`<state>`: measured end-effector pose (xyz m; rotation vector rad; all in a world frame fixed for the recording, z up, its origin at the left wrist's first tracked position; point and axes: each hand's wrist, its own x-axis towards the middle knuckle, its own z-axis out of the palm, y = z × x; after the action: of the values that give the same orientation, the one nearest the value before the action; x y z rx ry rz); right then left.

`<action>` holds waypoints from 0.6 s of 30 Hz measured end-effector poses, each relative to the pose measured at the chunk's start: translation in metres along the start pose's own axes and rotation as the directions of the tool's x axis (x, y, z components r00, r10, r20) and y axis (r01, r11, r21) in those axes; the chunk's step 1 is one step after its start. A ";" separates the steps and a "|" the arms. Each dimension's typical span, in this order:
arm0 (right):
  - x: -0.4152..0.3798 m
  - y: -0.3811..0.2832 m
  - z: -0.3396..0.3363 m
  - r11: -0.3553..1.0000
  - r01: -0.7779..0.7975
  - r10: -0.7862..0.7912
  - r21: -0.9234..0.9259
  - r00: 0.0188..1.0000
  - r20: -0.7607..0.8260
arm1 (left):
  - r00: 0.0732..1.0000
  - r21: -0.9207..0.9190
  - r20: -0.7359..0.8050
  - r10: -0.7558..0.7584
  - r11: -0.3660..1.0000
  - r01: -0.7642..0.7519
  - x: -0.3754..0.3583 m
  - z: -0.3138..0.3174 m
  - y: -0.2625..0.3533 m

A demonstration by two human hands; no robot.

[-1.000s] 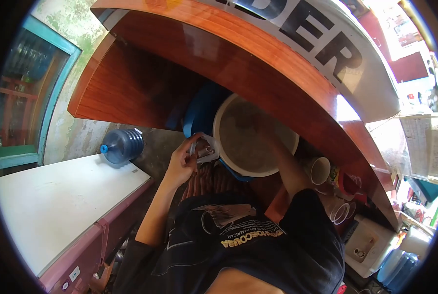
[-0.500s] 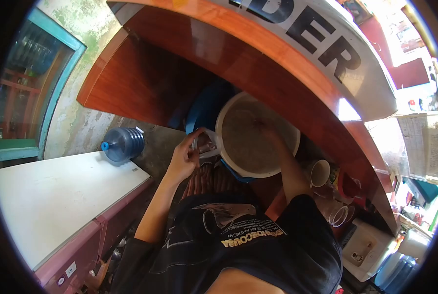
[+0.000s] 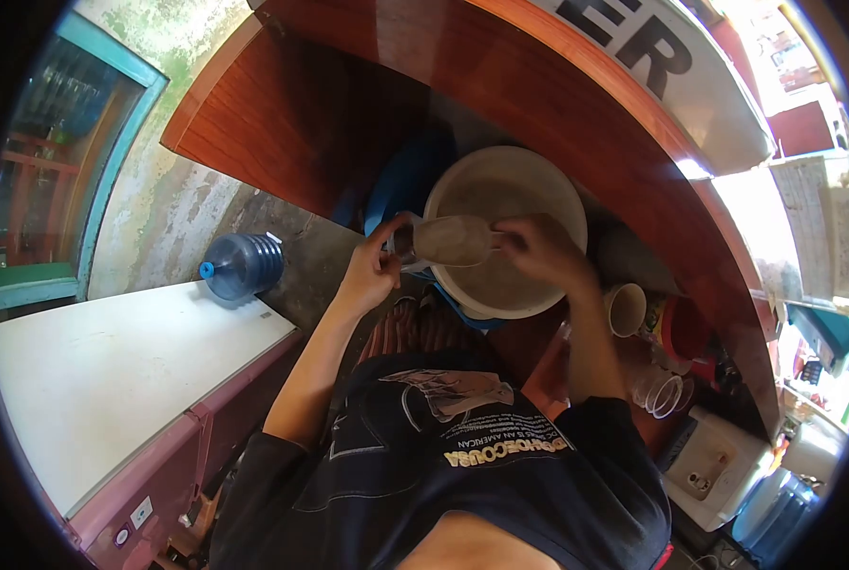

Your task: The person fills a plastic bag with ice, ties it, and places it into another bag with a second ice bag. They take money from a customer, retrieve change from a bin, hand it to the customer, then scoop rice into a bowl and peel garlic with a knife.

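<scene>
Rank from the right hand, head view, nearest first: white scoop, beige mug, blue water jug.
1. White plastic scoop: held in the right hand, over the white basin.
2. Beige mug: just below, on the right.
3. Blue water jug: far left, on the floor.

White basin (image 3: 538, 180), pale grey contents. Scoop (image 3: 451, 239) off-white. Blue tub (image 3: 400, 185) behind. Counter (image 3: 348, 104) red-brown wood grain. Water jug (image 3: 244, 266) translucent blue w/ blue cap. Shirt (image 3: 462, 475) black w/ yellow lettering. Freezer lid (image 3: 111, 380) white, sides pink.

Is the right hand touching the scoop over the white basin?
Touching: the head view shows the right hand with its fingers closed on the scoop handle.
</scene>
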<state>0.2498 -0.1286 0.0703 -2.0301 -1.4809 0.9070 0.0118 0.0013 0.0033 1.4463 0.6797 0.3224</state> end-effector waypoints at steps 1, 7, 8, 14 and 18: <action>0.002 -0.014 0.008 0.976 0.079 -0.082 -0.204 0.997 -0.007 | 1.000 0.026 0.007 -0.007 1.000 0.006 0.000 0.000 0.002; 0.011 -0.068 0.051 0.760 -0.066 0.043 -0.646 0.998 -0.051 | 0.998 0.057 0.044 -0.053 0.997 0.051 0.002 0.002 0.006; 0.007 -0.075 0.044 0.762 -0.070 0.047 -0.644 0.998 -0.053 | 0.995 0.064 0.056 -0.082 0.995 0.078 0.002 0.001 0.003; -0.002 -0.031 0.021 0.781 -0.134 -0.116 -0.611 0.928 -0.353 | 0.997 0.041 0.049 -0.054 0.998 0.052 0.003 -0.004 0.011; 0.019 0.009 0.025 0.660 -0.454 0.318 -0.599 0.891 -0.325 | 0.996 0.071 0.087 -0.032 0.997 0.026 -0.002 -0.012 0.013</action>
<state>0.2413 -0.1133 0.0428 -2.9519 -1.3974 0.2863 0.0060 0.0113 0.0166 1.5073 0.6449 0.2127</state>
